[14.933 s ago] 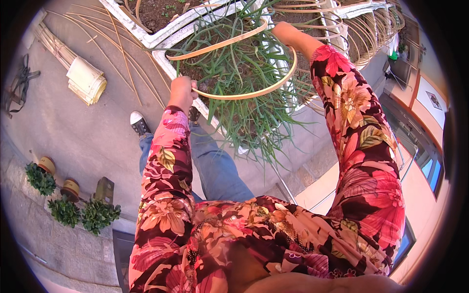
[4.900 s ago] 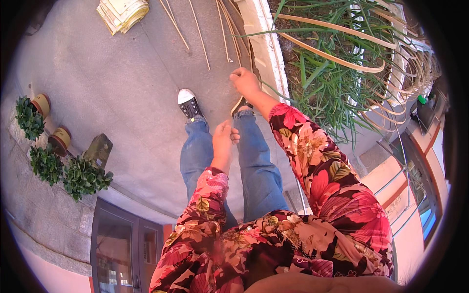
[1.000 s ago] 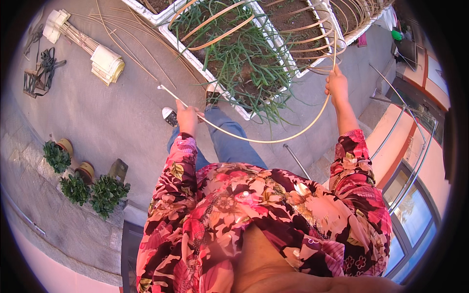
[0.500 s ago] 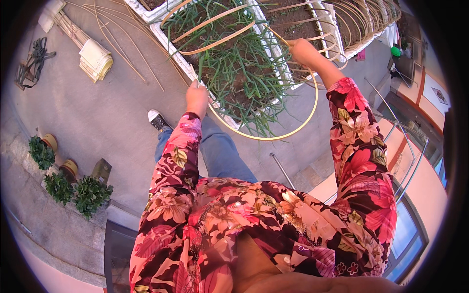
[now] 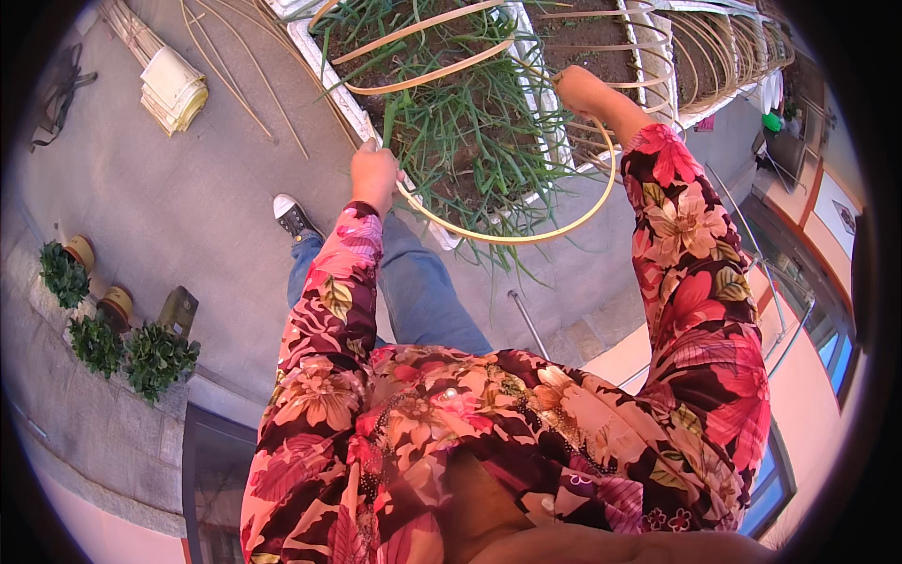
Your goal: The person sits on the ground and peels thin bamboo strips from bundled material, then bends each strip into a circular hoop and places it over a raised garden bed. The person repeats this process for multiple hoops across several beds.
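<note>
So your left hand point(image 5: 374, 176) had one side of the pale bent strip point(image 5: 512, 239) gripped beside the white planter box point(image 5: 321, 70), and your right hand point(image 5: 580, 91) was clenched around the other side, its curve bowing toward you near the green plants point(image 5: 460, 122).

A pale strip, bent into a deep bow – one hand at each side.
The strip point(image 5: 517, 240) is slim, smooth and yellowish, its curve bulging toward the person's body and crossing the near end of the white, planted planter point(image 5: 308, 49). The left hand point(image 5: 376, 176) grips it beside the planter's left rim; the right hand point(image 5: 584, 92) grips it farther out, near the opposite rim – the fingers there are partly hidden.
</note>
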`<state>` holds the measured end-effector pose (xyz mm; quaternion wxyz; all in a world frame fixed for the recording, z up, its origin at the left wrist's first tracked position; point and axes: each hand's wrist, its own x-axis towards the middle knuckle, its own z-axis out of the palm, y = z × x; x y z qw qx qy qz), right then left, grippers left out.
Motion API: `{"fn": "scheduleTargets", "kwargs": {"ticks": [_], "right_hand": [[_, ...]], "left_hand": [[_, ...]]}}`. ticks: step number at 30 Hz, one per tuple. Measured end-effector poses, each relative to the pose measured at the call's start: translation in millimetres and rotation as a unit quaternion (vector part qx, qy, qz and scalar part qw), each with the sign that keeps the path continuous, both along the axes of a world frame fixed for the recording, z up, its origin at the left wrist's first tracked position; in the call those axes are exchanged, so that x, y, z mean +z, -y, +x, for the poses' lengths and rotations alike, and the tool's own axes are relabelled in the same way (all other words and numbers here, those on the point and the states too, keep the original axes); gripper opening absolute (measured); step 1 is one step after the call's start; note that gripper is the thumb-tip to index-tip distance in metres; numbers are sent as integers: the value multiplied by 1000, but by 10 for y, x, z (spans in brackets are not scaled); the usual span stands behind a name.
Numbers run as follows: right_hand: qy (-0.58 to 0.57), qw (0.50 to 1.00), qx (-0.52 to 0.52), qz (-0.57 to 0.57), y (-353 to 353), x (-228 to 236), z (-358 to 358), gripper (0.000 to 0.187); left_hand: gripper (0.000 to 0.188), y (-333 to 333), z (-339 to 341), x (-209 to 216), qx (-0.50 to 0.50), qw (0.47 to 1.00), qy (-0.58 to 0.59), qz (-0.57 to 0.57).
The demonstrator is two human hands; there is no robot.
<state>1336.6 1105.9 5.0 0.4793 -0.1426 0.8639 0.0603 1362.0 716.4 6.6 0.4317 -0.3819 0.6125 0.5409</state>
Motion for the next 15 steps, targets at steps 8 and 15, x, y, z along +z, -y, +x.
{"fn": "scheduleTargets", "kwargs": {"ticks": [8,15], "right_hand": [[59,996,36,52,213,169,-225,11],[115,978,172,27,302,-232,-530,8]], "left_hand": [[38,29,-47,-33,19,1000,8,16],[57,99,-147,-386,56,997,51,23]]}}
